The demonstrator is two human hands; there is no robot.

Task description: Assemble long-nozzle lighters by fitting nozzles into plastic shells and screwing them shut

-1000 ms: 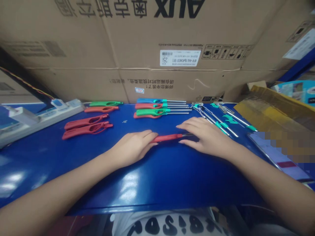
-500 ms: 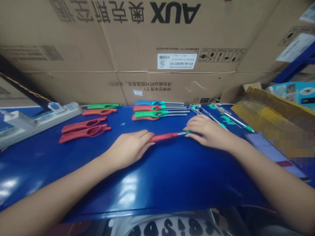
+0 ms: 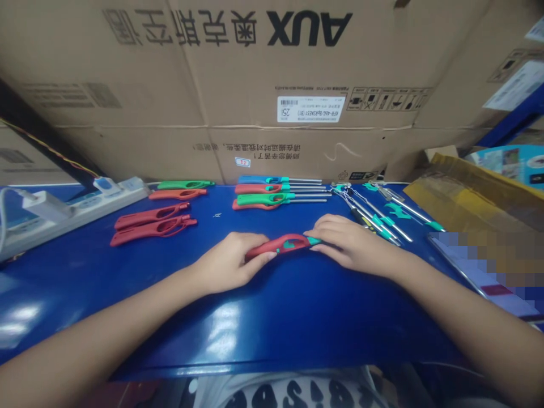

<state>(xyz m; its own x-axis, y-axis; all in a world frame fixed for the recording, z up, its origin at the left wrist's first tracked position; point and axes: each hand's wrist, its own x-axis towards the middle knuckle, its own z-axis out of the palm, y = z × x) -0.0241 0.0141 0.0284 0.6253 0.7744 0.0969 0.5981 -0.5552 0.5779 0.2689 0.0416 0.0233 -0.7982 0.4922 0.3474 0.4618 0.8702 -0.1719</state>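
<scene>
A red lighter body with a green trigger point(image 3: 284, 245) lies tilted in the middle of the blue table point(image 3: 263, 317), raised a little off it. My left hand point(image 3: 232, 262) curls its fingers round the lighter's left end. My right hand point(image 3: 355, 243) pinches the right end, where the green part and the metal tube start; the tube itself is hidden under my fingers. Both hands hold the same lighter between them.
Three finished lighters point(image 3: 278, 191) lie in a row at the back centre. Red shell halves point(image 3: 153, 222) and a green and an orange one point(image 3: 181, 188) lie at the left. Metal tubes with green parts point(image 3: 378, 212) lie at the right. A power strip point(image 3: 72, 207) is far left; cardboard boxes point(image 3: 263, 85) stand behind.
The lighter has been turned so that its green trigger shows and its right end is lifted. My right hand has slid left along the tube towards the body.
</scene>
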